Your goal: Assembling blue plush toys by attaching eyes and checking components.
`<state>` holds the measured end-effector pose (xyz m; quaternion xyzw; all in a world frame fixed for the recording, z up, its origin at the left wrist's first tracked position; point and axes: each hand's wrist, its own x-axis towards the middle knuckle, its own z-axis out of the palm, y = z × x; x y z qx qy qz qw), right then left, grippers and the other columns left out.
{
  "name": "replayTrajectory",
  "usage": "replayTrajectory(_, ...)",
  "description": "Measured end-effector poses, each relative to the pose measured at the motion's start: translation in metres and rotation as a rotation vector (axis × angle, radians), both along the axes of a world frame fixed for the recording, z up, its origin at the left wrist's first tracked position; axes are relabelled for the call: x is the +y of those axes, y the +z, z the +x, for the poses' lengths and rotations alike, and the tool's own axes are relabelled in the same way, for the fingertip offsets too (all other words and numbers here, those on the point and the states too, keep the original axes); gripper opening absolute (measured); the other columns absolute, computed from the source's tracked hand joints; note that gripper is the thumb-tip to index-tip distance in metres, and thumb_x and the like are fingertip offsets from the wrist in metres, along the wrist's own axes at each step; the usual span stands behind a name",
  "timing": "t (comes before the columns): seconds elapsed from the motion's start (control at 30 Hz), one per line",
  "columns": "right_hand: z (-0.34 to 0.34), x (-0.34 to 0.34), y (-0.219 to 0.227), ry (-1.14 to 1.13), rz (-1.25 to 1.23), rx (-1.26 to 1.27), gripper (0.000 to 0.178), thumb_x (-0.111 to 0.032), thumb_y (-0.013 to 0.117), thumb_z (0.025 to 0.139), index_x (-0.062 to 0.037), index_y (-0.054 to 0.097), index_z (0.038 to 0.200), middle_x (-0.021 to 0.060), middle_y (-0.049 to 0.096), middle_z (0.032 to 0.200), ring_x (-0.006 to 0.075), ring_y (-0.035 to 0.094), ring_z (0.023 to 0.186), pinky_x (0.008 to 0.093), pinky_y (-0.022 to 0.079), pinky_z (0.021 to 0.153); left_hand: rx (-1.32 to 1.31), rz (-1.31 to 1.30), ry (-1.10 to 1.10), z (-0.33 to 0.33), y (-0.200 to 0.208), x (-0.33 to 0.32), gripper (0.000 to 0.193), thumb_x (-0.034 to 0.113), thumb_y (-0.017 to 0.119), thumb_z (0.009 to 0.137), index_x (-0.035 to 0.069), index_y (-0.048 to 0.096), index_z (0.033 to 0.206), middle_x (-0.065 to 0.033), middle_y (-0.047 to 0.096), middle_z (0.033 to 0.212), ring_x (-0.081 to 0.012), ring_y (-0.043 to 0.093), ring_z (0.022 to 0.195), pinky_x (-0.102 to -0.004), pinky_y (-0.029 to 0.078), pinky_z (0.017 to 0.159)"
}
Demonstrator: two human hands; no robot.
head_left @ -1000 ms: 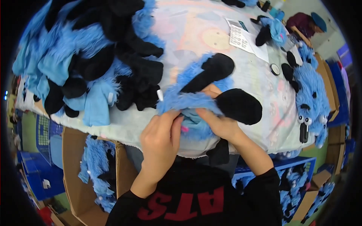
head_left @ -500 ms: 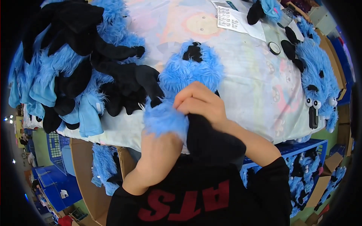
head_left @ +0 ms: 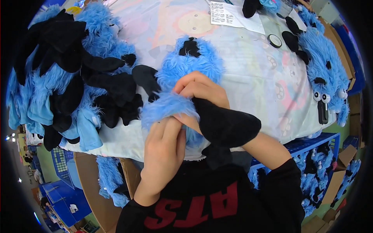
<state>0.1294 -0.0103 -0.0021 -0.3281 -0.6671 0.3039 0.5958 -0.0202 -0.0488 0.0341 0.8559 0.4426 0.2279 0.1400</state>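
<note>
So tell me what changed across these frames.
Both hands, left hand and right hand, lifted the fuzzy blue plush piece with black foot off the table toward the body, bunching it. The pile of blue and black plush parts and the paper sheet stayed put.

Fluffy blue plush piece [head_left: 182, 83] with black felt parts, bunched and lifted at frame centre, one black flap [head_left: 227, 126] hanging lower right

Wearing a black top [head_left: 217, 202] — large red block lettering running across the chest, black sleeves [head_left: 285, 182] pushed up, leaving both forearms and hands bare.
</note>
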Motion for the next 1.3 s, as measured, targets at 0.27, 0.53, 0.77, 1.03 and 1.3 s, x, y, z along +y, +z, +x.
replayTrajectory(0.27, 0.003, 0.0, 0.012, -0.19, -0.227, -0.037, 0.014, -0.013, 0.06, 0.08, 0.0006, 0.056, 0.083, 0.0085, 0.056, 0.087, 0.0204, 0.052, 0.072, 0.0275, 0.043, 0.068, -0.742, 0.095, -0.027, -0.01, -0.008, 0.0, 0.028, -0.009, 0.062, 0.068, 0.008, 0.053, 0.088, -0.009, 0.057, 0.085, -0.0218, 0.053, 0.065, -0.0291, 0.041, 0.057)
replayTrajectory(0.53, 0.0, -0.008, 0.008, -0.289, -0.152, -0.172, 0.02, -0.011, 0.062, 0.079, 0.0051, 0.055, 0.089, 0.011, 0.056, 0.087, 0.0214, 0.053, 0.072, 0.0268, 0.044, 0.068, -0.831, 0.176, -0.172, -0.049, -0.022, -0.027, 0.027, -0.004, 0.068, 0.067, 0.006, 0.049, 0.084, -0.0059, 0.053, 0.08, -0.0163, 0.048, 0.062, -0.0237, 0.038, 0.058)
replayTrajectory(0.77, -0.006, -0.003, -0.001, -0.235, -0.033, -0.069, 0.017, -0.006, 0.064, 0.074, 0.0039, 0.056, 0.085, 0.009, 0.057, 0.084, 0.0196, 0.052, 0.072, 0.026, 0.044, 0.067, -1.222, -0.254, 0.238, -0.052, -0.023, -0.052, 0.017, 0.01, 0.066, 0.076, 0.005, 0.051, 0.082, -0.0038, 0.05, 0.079, -0.0132, 0.043, 0.059, -0.022, 0.036, 0.057)
replayTrajectory(1.03, -0.016, -0.012, -0.007, -0.203, 0.096, -0.138, 0.012, 0.003, 0.064, 0.063, 0.0011, 0.058, 0.074, 0.005, 0.057, 0.084, 0.0158, 0.051, 0.071, 0.0227, 0.041, 0.063, -0.795, -0.437, 0.108, -0.046, -0.022, -0.034, 0.012, 0.011, 0.054, 0.086, 0.0, 0.051, 0.088, -0.0034, 0.05, 0.074, -0.0105, 0.039, 0.058, -0.0198, 0.034, 0.056)
replayTrajectory(1.3, -0.013, -0.013, -0.006, -0.198, 0.068, -0.101, 0.011, 0.002, 0.063, 0.064, 0.0015, 0.058, 0.074, 0.0068, 0.057, 0.084, 0.0162, 0.05, 0.07, 0.0229, 0.041, 0.063, -1.234, -0.76, 0.255, -0.052, -0.025, -0.044, 0.015, 0.004, 0.052, 0.085, -0.002, 0.049, 0.098, -0.0057, 0.054, 0.074, -0.0106, 0.045, 0.061, -0.019, 0.037, 0.058)
